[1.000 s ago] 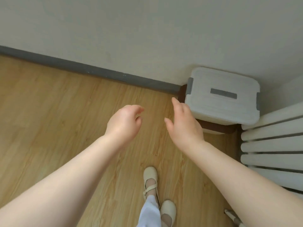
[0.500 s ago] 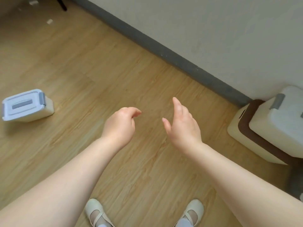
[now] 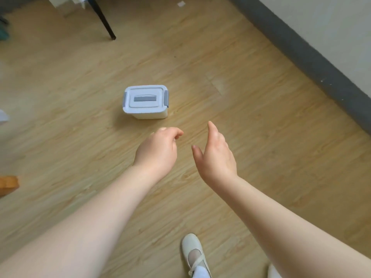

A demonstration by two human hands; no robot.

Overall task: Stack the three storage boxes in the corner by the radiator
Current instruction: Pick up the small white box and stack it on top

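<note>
A small white storage box (image 3: 146,102) with a grey handle and grey side clips stands alone on the wooden floor, lid shut. My left hand (image 3: 157,150) hovers just in front of it, fingers loosely curled, holding nothing. My right hand (image 3: 215,155) is beside it to the right, fingers spread and empty. Both hands are apart from the box. The stacked boxes and the radiator are out of view.
A grey skirting board (image 3: 313,57) and white wall run along the right. A black furniture leg (image 3: 104,21) stands at the far left. An orange object (image 3: 9,184) lies at the left edge. My shoe (image 3: 193,254) shows at the bottom.
The view has swung left, away from the corner stack and radiator. The small box has come to the middle of the view, closer to my hands. Both hands keep their empty pose.
</note>
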